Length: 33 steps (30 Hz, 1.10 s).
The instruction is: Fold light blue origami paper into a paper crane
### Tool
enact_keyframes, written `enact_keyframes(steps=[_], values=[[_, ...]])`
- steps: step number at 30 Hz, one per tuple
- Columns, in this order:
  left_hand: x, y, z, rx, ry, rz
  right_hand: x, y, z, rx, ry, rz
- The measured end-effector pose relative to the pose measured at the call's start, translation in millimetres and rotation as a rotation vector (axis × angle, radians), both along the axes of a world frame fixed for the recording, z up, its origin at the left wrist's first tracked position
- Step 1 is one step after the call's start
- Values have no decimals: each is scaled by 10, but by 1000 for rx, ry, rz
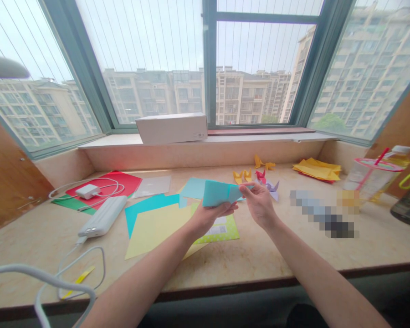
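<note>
A folded sheet of turquoise paper (pixel 216 193) is held up above the desk between my two hands. My left hand (pixel 218 210) grips it from below, its fingers closed behind the sheet. At the paper's right end, my right hand (pixel 258 198) pinches a narrow part between thumb and fingers. Behind the hands stand small folded paper figures: yellow ones (pixel 242 176), a red one (pixel 260 176) and a lilac one (pixel 273 189). Under my left forearm lie pale yellow sheets (pixel 157 225) and a green dotted packet (pixel 225 230).
Red sheets (pixel 131 181), a charger (pixel 88 191) and a white power bank (pixel 104 216) with cables lie left. A white box (pixel 172 127) rests on the sill. Yellow papers (pixel 317 169), a cup with a straw (pixel 369 180) and a bottle (pixel 398 157) stand right. A blurred patch covers something there.
</note>
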State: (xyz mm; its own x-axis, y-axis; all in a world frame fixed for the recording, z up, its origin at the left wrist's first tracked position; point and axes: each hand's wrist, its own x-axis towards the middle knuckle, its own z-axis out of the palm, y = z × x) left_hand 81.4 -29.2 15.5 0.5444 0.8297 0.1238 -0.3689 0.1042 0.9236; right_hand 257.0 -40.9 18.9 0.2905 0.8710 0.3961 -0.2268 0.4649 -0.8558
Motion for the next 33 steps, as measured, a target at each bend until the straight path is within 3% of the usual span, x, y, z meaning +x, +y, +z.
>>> enact_keyframes(steps=[8, 15, 20, 33], values=[[31, -9, 11, 5, 28, 44, -17, 13, -30, -41, -50, -1], [56, 20, 34, -7, -13, 213, -41, -27, 25, 33, -8, 94], [52, 5, 69, -23, -33, 257, -36, -19, 41, 86, 23, 27], [45, -11, 78, -5, -24, 254, -43, -71, 110, 32, -67, -104]])
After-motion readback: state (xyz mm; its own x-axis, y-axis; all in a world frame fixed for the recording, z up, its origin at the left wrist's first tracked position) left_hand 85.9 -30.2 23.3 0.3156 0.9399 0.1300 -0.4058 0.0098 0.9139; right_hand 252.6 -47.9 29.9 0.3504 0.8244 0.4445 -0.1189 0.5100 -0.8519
